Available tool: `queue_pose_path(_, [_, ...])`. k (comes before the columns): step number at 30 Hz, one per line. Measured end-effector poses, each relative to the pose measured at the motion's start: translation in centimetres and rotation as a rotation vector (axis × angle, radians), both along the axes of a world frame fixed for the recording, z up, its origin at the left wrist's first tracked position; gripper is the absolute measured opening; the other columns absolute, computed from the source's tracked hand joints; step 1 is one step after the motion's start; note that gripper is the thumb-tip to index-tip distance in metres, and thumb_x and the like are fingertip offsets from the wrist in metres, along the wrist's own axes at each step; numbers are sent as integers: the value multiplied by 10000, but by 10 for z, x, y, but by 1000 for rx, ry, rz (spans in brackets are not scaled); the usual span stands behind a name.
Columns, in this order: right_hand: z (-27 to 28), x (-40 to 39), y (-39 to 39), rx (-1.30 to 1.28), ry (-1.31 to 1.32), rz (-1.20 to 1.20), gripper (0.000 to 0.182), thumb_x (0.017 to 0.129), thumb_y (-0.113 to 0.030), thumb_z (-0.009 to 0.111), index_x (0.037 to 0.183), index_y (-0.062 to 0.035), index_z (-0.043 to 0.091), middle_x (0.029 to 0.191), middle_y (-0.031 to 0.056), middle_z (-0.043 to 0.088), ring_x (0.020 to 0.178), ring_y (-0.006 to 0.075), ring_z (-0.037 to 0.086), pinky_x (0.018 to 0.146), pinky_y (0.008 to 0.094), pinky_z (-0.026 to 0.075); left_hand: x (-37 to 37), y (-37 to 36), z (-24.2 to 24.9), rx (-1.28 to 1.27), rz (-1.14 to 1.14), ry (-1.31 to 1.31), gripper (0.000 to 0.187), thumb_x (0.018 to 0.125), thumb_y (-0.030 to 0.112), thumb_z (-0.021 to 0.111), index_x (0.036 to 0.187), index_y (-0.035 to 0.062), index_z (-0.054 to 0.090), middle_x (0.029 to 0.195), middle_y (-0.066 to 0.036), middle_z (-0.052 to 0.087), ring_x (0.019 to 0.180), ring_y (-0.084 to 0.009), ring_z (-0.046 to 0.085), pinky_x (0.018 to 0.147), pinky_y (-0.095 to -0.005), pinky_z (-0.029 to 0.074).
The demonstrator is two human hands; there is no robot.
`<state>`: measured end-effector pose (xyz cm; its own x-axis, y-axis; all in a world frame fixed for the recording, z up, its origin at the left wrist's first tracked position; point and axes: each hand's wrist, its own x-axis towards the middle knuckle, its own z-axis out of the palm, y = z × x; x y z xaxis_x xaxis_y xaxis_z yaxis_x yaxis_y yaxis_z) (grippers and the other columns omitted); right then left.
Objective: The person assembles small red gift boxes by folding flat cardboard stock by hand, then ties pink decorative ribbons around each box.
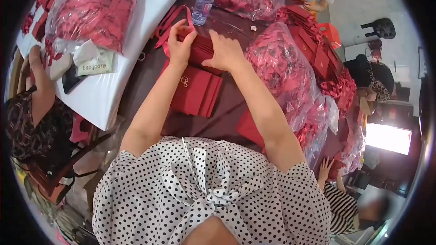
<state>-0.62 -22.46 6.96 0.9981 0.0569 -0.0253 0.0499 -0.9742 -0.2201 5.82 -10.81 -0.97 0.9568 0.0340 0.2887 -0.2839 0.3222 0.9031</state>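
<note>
My left hand (180,45) is curled, thumb and fingers closed around a red ribbon (189,14) above a stack of dark red items. Opposite it, my right hand (224,52) has its thumb and fingers apart, at the right side of the dark red stack (200,50) between both hands. Closer to my body lies a small pile of red paper gift bags (193,91) with gold lettering on the top one. More red ribbon (165,34) lies loose just left of my left hand.
A bottle (202,7) with a white cap stands beyond my hands. Clear plastic sacks (281,68) of red ribboned items fill the right side; another sack (93,11) sits on the white table (102,104). Other people work around, including one in a striped top (341,208).
</note>
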Motion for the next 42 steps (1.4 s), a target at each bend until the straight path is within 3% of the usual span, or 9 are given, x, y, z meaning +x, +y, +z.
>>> queue_pose_path(7, [-8, -2, -3, 84, 128, -51, 579, 664, -319, 757, 1096, -12, 524, 1064, 187, 621, 991, 358, 597, 835, 452, 486, 5, 4, -8, -91, -37, 239, 176, 848, 199, 673, 857, 43, 592, 745, 16, 576, 681, -73, 506, 651, -213, 405])
queue_pose_path(13, [14, -2, -22, 40, -36, 7, 233, 708, -167, 671, 905, -77, 587, 877, 159, 651, 857, 356, 631, 738, 458, 512, 3, -2, 7, -236, -156, 236, 155, 899, 196, 615, 864, 49, 581, 791, 29, 554, 742, -54, 486, 673, -206, 390])
queue_pose_path(16, [10, -5, -37, 6, -343, 51, 146, 711, -59, 575, 855, -79, 574, 805, 132, 631, 777, 345, 625, 673, 470, 493, -1, -9, 10, 35, 16, -10, 169, 938, 176, 537, 996, 24, 583, 899, -46, 589, 865, -151, 540, 792, -276, 424])
queue_pose_path(17, [-7, 3, -59, -113, -417, -10, 369, 689, -74, 642, 1056, -108, 617, 990, 123, 644, 915, 315, 616, 779, 425, 495, 0, -10, 5, 233, 178, -139, 199, 946, 177, 518, 1049, 18, 581, 939, -76, 598, 904, -193, 554, 828, -307, 430])
queue_pose_path(25, [-96, -4, -71, -300, -573, -114, 635, 690, -78, 641, 1302, -172, 499, 1171, 104, 538, 1065, 323, 507, 930, 449, 398, -32, 78, 1, 779, -64, -315, 127, 835, 134, 631, 909, 31, 631, 926, -132, 616, 906, -294, 584, 803, -366, 444])
queue_pose_path(29, [-93, -26, -43, -230, -236, -167, 793, 754, -513, 664, 1396, -145, 381, 1318, 201, 434, 1245, 402, 364, 1037, 501, 284, -58, 124, -15, 907, -18, -285, 125, 828, 132, 641, 900, 30, 630, 945, -132, 610, 916, -302, 584, 810, -369, 451])
queue_pose_path(37, [-58, -13, -60, -112, -282, -94, 711, 748, -574, 633, 1243, -73, 536, 1247, 211, 474, 1167, 382, 419, 990, 487, 325, -65, 136, -20, 826, -27, -146, 148, 871, 128, 609, 946, 0, 609, 964, -152, 582, 932, -290, 575, 827, -342, 447])
queue_pose_path(40, [-67, 3, -82, 173, -513, -303, 661, 775, -480, 668, 1202, 3, 526, 1196, 269, 491, 1132, 417, 446, 974, 474, 361, -59, 145, -25, 820, -9, -110, 157, 880, 138, 601, 954, 0, 610, 962, -147, 581, 938, -285, 573, 829, -339, 447])
queue_pose_path(42, [-67, 15, -101, 520, -336, -432, 678, 772, -488, 667, 1200, 16, 514, 1148, 291, 517, 1101, 444, 472, 962, 467, 383, -39, 137, -17, 807, 16, -164, 171, 886, 152, 595, 965, 1, 611, 971, -142, 587, 923, -282, 580, 820, -339, 453])
